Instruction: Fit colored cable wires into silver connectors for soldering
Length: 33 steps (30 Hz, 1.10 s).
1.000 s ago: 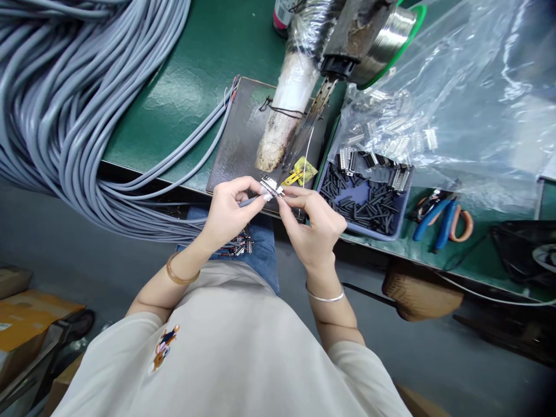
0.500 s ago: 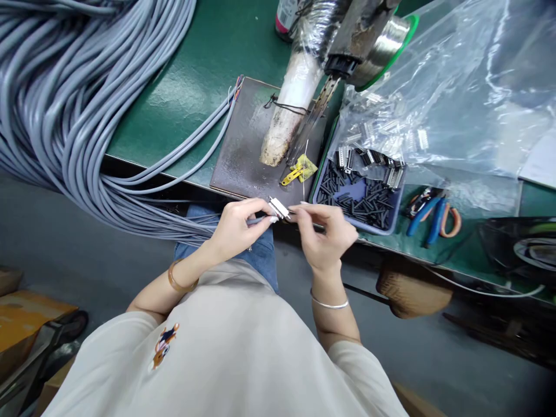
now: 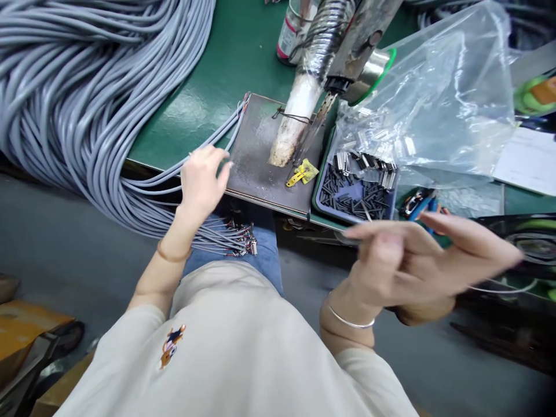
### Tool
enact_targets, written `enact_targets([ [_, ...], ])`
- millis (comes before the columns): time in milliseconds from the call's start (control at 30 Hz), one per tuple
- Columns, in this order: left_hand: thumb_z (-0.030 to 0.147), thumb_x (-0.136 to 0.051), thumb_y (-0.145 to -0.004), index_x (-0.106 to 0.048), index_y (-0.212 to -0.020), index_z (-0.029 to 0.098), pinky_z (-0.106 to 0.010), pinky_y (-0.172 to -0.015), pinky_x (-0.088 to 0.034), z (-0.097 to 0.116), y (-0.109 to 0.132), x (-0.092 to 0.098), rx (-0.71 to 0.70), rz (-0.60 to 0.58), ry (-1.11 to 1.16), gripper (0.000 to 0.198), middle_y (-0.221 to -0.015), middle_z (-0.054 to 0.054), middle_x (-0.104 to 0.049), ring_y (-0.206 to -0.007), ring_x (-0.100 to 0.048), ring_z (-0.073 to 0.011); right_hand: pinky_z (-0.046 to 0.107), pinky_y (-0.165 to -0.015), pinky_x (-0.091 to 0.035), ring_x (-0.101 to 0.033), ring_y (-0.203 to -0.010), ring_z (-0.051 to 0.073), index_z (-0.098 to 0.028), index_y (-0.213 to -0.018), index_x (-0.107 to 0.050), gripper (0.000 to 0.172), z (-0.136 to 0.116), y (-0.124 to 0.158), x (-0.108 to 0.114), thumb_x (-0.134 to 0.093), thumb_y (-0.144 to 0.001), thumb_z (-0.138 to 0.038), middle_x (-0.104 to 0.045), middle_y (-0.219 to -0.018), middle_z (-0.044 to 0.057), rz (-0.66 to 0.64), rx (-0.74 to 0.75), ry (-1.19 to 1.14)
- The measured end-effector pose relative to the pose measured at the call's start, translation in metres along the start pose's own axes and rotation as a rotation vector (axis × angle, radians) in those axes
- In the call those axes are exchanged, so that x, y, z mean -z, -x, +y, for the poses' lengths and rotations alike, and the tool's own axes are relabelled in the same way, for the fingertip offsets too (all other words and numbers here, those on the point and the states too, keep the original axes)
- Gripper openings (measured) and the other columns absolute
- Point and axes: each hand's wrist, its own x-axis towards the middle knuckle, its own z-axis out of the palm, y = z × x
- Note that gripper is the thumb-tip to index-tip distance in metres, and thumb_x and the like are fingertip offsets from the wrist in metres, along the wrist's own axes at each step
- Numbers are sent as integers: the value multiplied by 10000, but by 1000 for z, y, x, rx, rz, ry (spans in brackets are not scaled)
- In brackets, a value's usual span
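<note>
My left hand (image 3: 202, 178) is over the grey cables (image 3: 217, 132) at the table's front edge, its thumb and fingers apart with nothing visible between them. Those cables run to stripped coloured ends on a dark board (image 3: 254, 142). Blurred by motion, my right hand (image 3: 412, 260) is raised in front of the table edge. A thin pale strand, looking like solder wire (image 3: 367, 212), sticks up from its fingers. On my lap rests a bunch of cables whose ends carry small metal connectors (image 3: 248, 242).
A soldering iron (image 3: 319, 119) and a white-wrapped tube (image 3: 293, 116) lean over the board near a yellow sponge (image 3: 307, 170). Beside it, a blue tray (image 3: 319, 202) contains black sleeves and connectors. A clear bag (image 3: 460, 98), pliers (image 3: 419, 205) and a large cable heap (image 3: 87, 98) surround these.
My left hand has let go of the cable with its white connector and moved left and up to other cables. My right hand has swung away to the right, with the thin strand.
</note>
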Motion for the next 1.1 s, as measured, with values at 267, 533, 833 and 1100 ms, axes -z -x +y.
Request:
enact_targets([
  [267, 85, -685, -668, -602, -740, 173, -307, -751, -480, -24, -43, -8, 200, 80, 168, 142, -599, 16, -531, -610, -526, -139, 254, -377, -454, -647, -466, 134, -240, -921, -691, 42, -11, -6, -15, -728, -902, -230, -688, -664, -28, -11, 45, -39],
  [533, 310, -814, -785, -781, -947, 146, -226, -578, -477, 46, 32, 31, -58, -1034, 930, 233, -783, -63, -734, -641, -634, -130, 290, -365, -169, -315, -319, 93, -290, -794, -766, 252, -14, -15, -25, -653, -937, -463, -426, -446, -53, 216, 31, -57],
  [833, 506, -847, -736, -725, -871, 121, -189, -459, -366, 52, 55, -28, 413, -496, 1153, 426, -599, 11, -639, -445, -430, -35, 227, -434, -243, -386, -454, 41, -190, -850, -765, 125, 18, 6, -36, -698, -881, -291, -684, -722, -15, -349, -378, -13],
  [1100, 501, -850, -741, -715, -817, 134, -199, -516, -429, 56, 53, -28, 392, -465, 1124, 398, -620, 6, -664, -468, -459, -38, 209, -422, -162, -254, -468, 17, -159, -761, -691, 133, 24, 21, -60, -679, -847, -260, -589, -725, -27, -389, -451, -167],
])
